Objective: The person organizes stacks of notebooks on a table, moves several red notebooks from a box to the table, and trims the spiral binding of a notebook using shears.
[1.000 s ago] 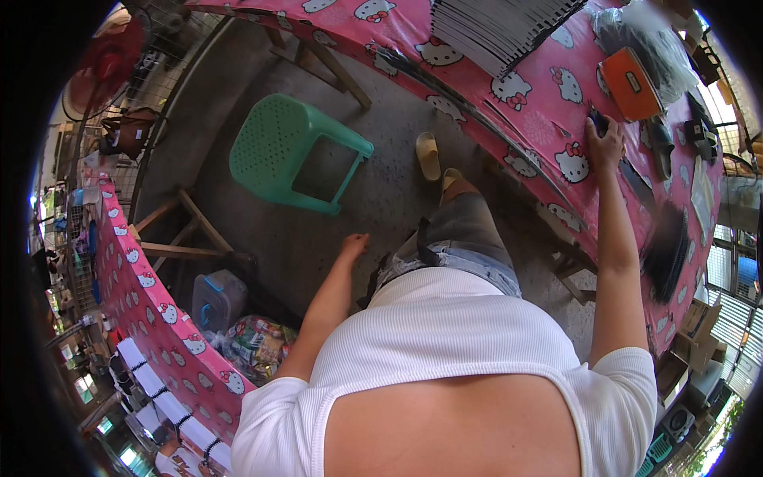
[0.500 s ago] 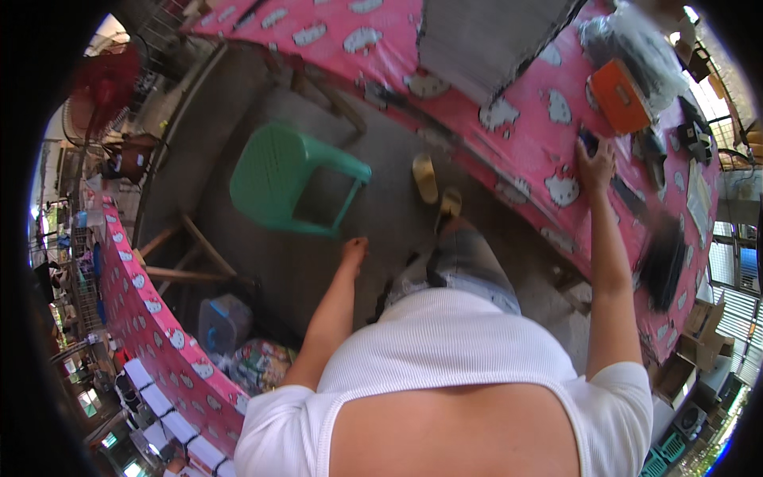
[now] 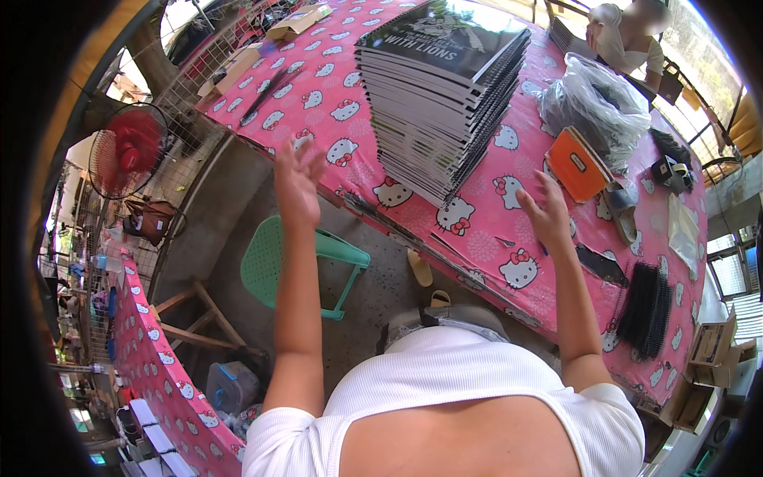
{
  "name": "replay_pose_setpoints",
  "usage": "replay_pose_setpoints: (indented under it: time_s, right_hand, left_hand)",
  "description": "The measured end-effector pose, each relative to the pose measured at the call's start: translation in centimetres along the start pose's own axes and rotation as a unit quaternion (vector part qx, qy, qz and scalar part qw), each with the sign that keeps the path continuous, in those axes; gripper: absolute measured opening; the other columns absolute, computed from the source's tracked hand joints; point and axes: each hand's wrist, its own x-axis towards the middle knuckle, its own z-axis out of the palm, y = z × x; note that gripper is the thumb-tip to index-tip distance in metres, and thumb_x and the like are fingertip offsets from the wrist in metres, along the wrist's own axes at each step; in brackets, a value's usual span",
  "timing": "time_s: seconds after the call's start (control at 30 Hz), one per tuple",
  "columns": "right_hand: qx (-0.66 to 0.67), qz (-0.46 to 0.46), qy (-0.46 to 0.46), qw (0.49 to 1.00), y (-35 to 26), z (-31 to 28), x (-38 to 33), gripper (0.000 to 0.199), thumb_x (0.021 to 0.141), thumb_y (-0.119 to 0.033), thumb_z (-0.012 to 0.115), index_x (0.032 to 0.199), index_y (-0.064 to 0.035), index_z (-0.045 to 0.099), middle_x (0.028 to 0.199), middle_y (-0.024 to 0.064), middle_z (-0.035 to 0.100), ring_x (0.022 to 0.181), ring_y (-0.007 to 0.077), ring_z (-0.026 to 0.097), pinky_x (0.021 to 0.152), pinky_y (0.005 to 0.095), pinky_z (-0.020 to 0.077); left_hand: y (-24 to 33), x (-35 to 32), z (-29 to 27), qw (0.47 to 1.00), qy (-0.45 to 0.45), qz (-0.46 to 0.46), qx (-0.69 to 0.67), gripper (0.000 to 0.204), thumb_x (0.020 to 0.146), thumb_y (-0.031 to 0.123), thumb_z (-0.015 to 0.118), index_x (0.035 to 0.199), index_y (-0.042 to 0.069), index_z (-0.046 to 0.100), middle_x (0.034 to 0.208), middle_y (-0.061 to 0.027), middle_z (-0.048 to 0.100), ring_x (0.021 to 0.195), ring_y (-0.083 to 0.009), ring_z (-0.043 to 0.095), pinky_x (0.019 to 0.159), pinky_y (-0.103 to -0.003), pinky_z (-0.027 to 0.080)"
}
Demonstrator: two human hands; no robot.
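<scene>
A tall stack of spiral-bound books (image 3: pixel 433 119) with dark covers rises from the pink table. Raised over the table's near edge, left of the stack, my left hand (image 3: pixel 300 187) has its fingers spread and holds nothing. My right hand (image 3: pixel 548 213) hovers to the right of the stack, thumb and fingers apart, with nothing in it. Just beyond that hand lies an orange box-like case (image 3: pixel 579 165). A flat dark strip (image 3: pixel 602 265) rests on the cloth to the right of my right wrist.
The table (image 3: pixel 477 250) also bears a clear plastic bag (image 3: pixel 596 107), a grey slipper (image 3: pixel 621 215) and a bundle of black spiral coils (image 3: pixel 644 310). Below stands a green stool (image 3: pixel 262 258). A red fan (image 3: pixel 131 151) is at left. Another person (image 3: pixel 632 44) sits across the table.
My left hand has risen from over the floor to the table edge. My right hand has left the small dark object by the orange case and opened. The view has tilted up, showing the whole stack.
</scene>
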Motion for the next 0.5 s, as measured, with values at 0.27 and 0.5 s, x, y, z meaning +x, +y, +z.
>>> replay_pose_setpoints:
  time_s: [0.27, 0.5]
  right_hand:
    - [0.681, 0.187, -0.267, 0.656, -10.9, -2.3, 3.5, 0.040, 0.090, -0.031, 0.053, 0.109, 0.0050, 0.049, 0.099, 0.0144, 0.058, 0.096, 0.0241, 0.056, 0.085, 0.0346, 0.0457]
    - [0.720, 0.257, -0.257, 0.591, -10.5, -1.4, 4.0, 0.025, 0.089, -0.026, 0.054, 0.094, -0.0019, 0.050, 0.091, 0.0120, 0.057, 0.087, 0.0232, 0.058, 0.077, 0.0333, 0.0483]
  left_hand:
    - [2.3, 5.4, 11.1, 0.981, -0.053, -0.036, 0.185, 0.075, 0.079, 0.061, 0.047, 0.132, 0.009, 0.036, 0.126, -0.0120, 0.043, 0.106, -0.0235, 0.049, 0.087, -0.035, 0.035]
    - [1.2, 6.3, 12.9, 0.974, -0.145, -0.119, 0.125, 0.073, 0.080, 0.065, 0.040, 0.126, 0.007, 0.042, 0.117, -0.0088, 0.052, 0.102, -0.0210, 0.052, 0.087, -0.037, 0.038]
